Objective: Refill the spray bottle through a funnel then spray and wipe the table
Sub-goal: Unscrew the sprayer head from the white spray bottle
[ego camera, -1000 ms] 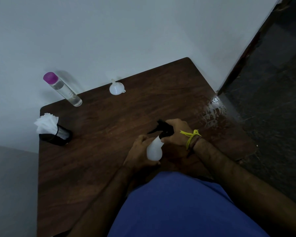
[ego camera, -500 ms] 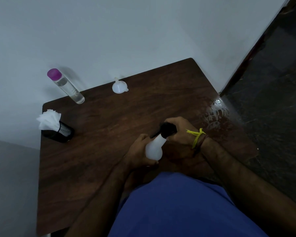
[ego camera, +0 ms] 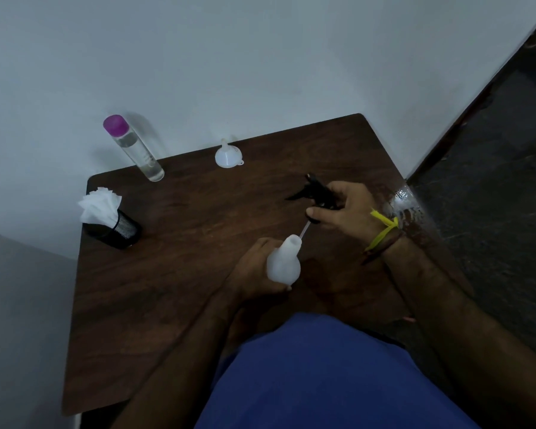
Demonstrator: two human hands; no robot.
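Near the middle of the frame our left hand [ego camera: 254, 267] grips the white spray bottle [ego camera: 283, 263], its neck open. Our right hand [ego camera: 345, 212] pinches the black spray head [ego camera: 317, 191] just above it, the thin tube [ego camera: 304, 232] reaching to the bottle's mouth. The funnel [ego camera: 228, 154] sits on the table [ego camera: 183, 274] at upper centre, the clear bottle [ego camera: 133, 148] upper left.

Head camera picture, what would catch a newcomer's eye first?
Mid-table, the left hand holds the white spray bottle while the right hand holds the black trigger head clear of its neck. At the back edge stand a purple-capped clear bottle and a white funnel.
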